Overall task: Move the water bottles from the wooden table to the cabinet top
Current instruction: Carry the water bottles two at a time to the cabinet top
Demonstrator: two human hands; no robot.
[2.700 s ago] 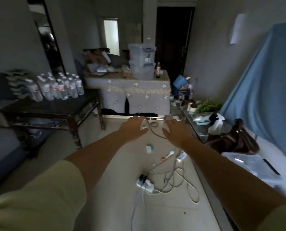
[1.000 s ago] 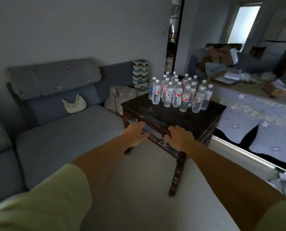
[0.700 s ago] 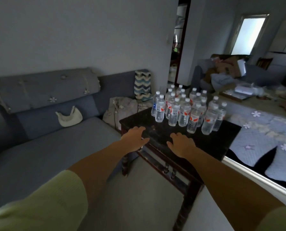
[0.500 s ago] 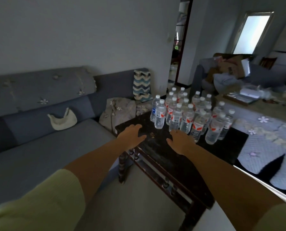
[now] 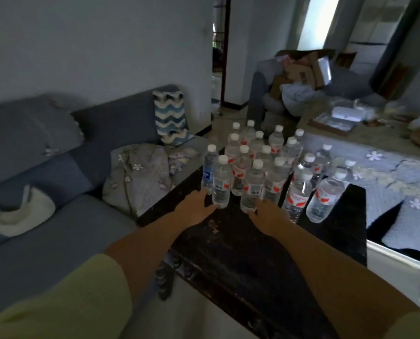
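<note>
The water bottles stand upright in a tight cluster on the far half of the dark wooden table, clear plastic with white caps and mostly red-and-white labels (one at the left edge wears a blue label). They look full, so each is likely moderately heavy, its thin wall giving a little under a squeeze and its smooth side prone to slip; a grip around the labelled middle, thumb opposite fingers, seems surest. The packed rows leave little room, so the front ones are the natural picks.

The left hand lies open beside the base of the front-left bottle, fingertips at or just short of it, not yet closed. The right hand is open too, fingers reaching the foot of the neighbouring front bottle; neither holds anything.

Half a second earlier both hands hovered short of the cluster, over bare tabletop; now they have come forward to the front row, and the view has closed in. A grey sofa flanks the table's left side.
</note>
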